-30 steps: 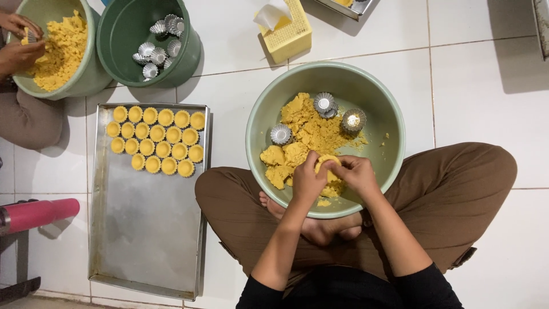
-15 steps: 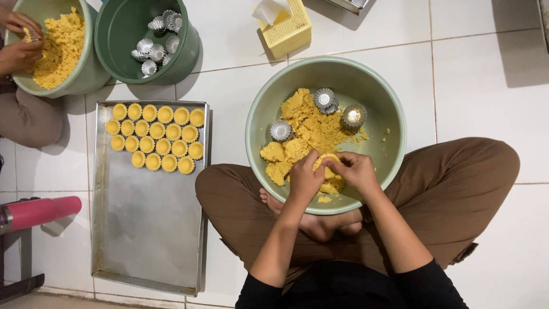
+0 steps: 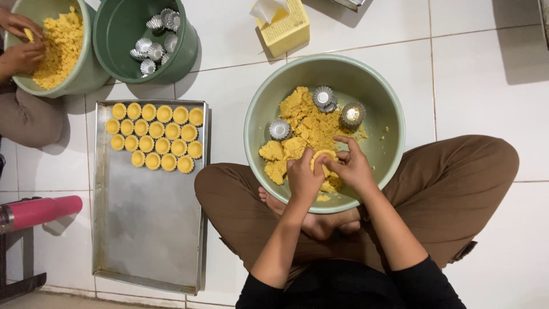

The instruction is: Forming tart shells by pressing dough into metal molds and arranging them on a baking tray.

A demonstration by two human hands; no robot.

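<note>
Left hand (image 3: pixel 304 178) and right hand (image 3: pixel 353 167): bare forearms extended forward, fingers curled inward, thumbs nearly meeting, both pinching.

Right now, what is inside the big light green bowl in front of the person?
The bowl holds crumbly yellow dough and fluted metal tart moulds. The left hand and right hand press a filled mould; dough beneath them is hidden.

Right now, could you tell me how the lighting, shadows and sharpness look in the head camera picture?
Head view: soft, even light; sharp throughout, no motion blur on the hands. Faint shadows fall on the floor at upper right and beside the tray. Small glints show on the metal moulds in the bowl.
</note>
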